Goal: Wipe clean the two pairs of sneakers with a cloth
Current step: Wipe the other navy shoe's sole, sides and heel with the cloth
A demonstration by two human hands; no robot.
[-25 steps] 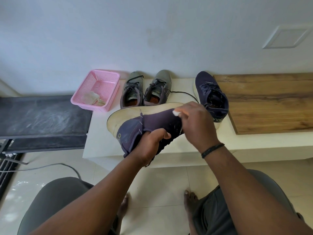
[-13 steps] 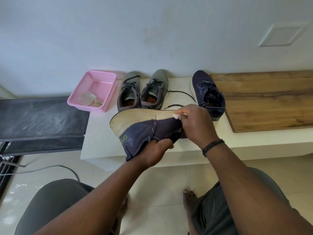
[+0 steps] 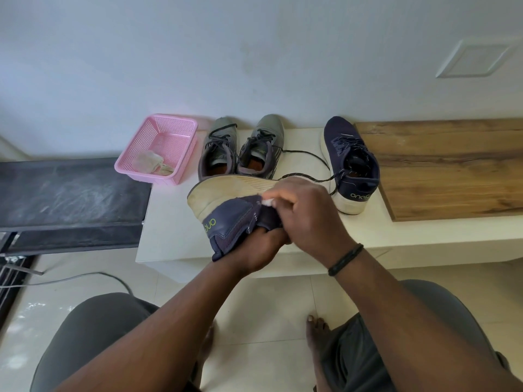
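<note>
My left hand (image 3: pixel 259 248) grips a navy sneaker (image 3: pixel 226 213) turned on its side, its pale sole facing up and away. My right hand (image 3: pixel 308 213) is curled over the shoe's upper and pinches a small white cloth (image 3: pixel 267 202), of which only a corner shows. The other navy sneaker (image 3: pixel 351 162) stands upright on the white ledge (image 3: pixel 169 222) to the right. A grey pair of sneakers (image 3: pixel 243 148) stands against the wall behind the held shoe.
A pink plastic basket (image 3: pixel 161 145) holding a crumpled rag sits at the ledge's left end. A wooden board (image 3: pixel 452 168) lies on the right. A dark dusty surface (image 3: pixel 68 193) is to the left. My knees and bare feet are below, on the tiled floor.
My right hand with the cloth has slid leftward along the shoe's upper, toward the heel. The held shoe has shifted slightly; the other shoes have not moved.
</note>
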